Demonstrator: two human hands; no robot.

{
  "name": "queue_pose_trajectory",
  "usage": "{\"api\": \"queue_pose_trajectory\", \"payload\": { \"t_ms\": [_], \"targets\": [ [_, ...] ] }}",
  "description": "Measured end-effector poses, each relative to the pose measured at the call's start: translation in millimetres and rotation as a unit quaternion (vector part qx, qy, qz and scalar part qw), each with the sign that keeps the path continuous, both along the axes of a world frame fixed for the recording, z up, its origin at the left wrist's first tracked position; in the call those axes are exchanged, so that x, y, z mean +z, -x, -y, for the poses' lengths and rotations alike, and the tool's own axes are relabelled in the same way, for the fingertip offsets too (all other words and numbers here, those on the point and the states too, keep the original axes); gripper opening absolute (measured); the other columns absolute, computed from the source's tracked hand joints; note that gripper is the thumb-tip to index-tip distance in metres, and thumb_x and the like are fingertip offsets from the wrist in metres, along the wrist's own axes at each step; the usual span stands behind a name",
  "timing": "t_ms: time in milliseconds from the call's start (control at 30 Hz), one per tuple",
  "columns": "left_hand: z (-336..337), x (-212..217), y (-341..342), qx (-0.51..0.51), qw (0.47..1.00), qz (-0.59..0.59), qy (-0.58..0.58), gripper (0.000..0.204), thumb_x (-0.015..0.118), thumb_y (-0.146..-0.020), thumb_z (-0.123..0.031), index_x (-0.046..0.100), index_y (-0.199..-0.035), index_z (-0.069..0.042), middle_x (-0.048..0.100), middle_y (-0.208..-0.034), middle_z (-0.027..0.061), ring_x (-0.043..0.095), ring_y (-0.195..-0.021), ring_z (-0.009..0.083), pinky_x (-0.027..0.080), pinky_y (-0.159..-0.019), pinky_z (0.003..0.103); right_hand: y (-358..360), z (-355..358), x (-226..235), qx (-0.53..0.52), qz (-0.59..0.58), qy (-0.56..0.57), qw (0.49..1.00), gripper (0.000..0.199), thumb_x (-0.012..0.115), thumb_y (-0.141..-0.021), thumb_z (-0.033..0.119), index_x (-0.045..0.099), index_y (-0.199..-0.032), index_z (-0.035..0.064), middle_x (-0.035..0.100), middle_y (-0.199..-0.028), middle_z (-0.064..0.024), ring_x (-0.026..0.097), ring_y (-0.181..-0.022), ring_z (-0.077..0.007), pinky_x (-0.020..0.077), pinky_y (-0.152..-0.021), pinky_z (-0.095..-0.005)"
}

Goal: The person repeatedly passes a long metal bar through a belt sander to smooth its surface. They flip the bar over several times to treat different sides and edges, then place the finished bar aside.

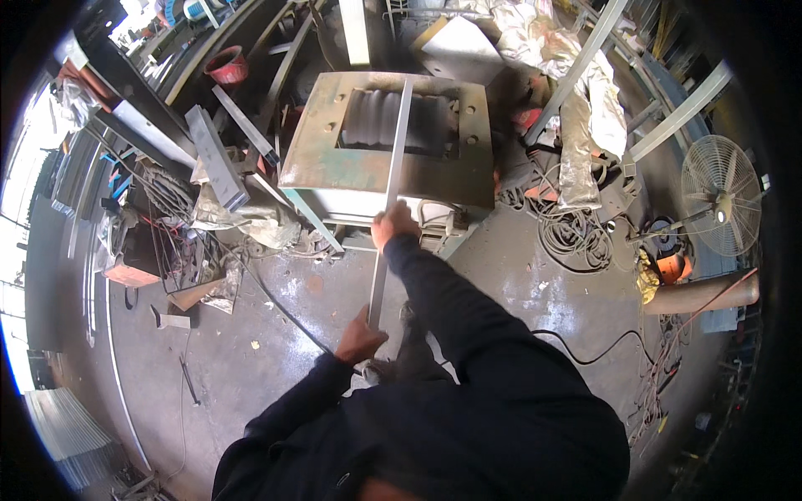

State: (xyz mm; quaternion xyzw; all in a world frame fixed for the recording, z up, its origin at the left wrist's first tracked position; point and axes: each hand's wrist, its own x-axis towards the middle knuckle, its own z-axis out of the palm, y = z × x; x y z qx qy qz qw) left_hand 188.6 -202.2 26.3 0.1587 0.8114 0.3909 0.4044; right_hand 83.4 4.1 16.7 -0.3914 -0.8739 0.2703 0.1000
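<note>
A long, narrow metal bar points away from my body. My left hand is closed round its near end, low in front of me. Farther along, my right hand grips the bar just short of the machine's front edge. The far half reaches over a greenish, worn box-shaped machine and crosses the rectangular opening in its top. Inside that opening is a dark, ridged roller, its right part blurred. Whether the bar touches the roller I cannot tell.
A standing fan and a brown cylinder are at the right. Coiled cables lie right of the machine. Metal profiles lean at its left, near a red bucket. A black cable crosses the floor near my feet.
</note>
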Motion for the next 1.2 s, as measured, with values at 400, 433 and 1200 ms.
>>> {"api": "queue_pose_trajectory", "payload": {
  "t_ms": [400, 433, 1200],
  "targets": [
    [-114.4, 7.5, 90.8, 0.05, 0.991, 0.068, -0.099, 0.039, 0.061, -0.073, -0.013, 0.052, -0.109, 0.001, 0.055, -0.072, 0.0086, 0.056, -0.06, 0.0211, 0.047, -0.053, 0.036, 99.5, -109.0, 29.7, 0.027, 0.017, 0.024, 0.999, 0.052, 0.057, -0.084, 0.029, 0.045, -0.123, -0.0047, 0.057, -0.124, -0.0256, 0.059, -0.112, -0.0374, 0.0483, -0.095, -0.0439],
    [-112.9, 6.7, 90.3, 0.056, 0.99, 0.088, -0.092, 0.04, 0.061, -0.073, -0.013, 0.052, -0.11, 0.001, 0.056, -0.072, 0.0097, 0.057, -0.059, 0.0222, 0.047, -0.052, 0.036, 98.1, -108.9, 30.7, 0.029, 0.014, 0.032, 0.999, 0.053, 0.056, -0.085, 0.029, 0.045, -0.123, -0.0059, 0.057, -0.125, -0.0272, 0.058, -0.114, -0.039, 0.0472, -0.097, -0.0437],
    [-11.6, -2.4, -2.0, -0.001, 0.999, 0.032, -0.024, 0.049, 0.064, -0.071, -0.019, 0.051, -0.115, -0.002, 0.064, -0.093, 0.0253, 0.063, -0.09, 0.0409, 0.049, -0.078, 0.045, -7.3, -8.1, 8.6, -0.005, 0.036, 0.037, 0.999, 0.04, 0.055, -0.088, 0.031, 0.047, -0.106, -0.0034, 0.065, -0.101, -0.0257, 0.066, -0.096, -0.038, 0.0512, -0.083, -0.0477]
  ]
}}
